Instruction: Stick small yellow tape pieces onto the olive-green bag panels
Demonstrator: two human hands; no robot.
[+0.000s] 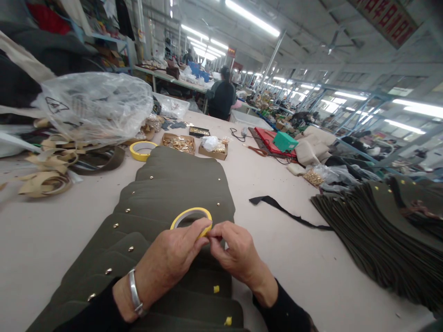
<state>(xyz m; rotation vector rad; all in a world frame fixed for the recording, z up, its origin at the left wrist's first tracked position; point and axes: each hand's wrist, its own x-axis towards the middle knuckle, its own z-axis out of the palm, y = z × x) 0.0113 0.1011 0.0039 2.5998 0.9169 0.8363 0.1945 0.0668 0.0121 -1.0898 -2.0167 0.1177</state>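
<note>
My left hand (pixel 176 251) grips a roll of yellow tape (pixel 191 212) by its near edge. Beside it, my right hand (pixel 237 251) is closed in a pinch at the roll's right side; whatever lies between thumb and forefinger is too small to make out, perhaps the tape's end. Both hands are above a row of overlapping dark olive fabric pieces (pixel 180 180). Small metal studs (pixel 130 249) dot the left side of these pieces. Near the lower right edge, bits of yellow tape (pixel 216 289) stick to the fabric.
A second yellow tape roll (pixel 142 151) lies beyond the fabric, near boxes of metal parts (pixel 179 143). Left stand a plastic bag (pixel 93 106) and coiled strips (pixel 44 182). Rightward are a black strip (pixel 287 212) and a stack of olive pieces (pixel 377 240). A person (pixel 223 99) is farther back.
</note>
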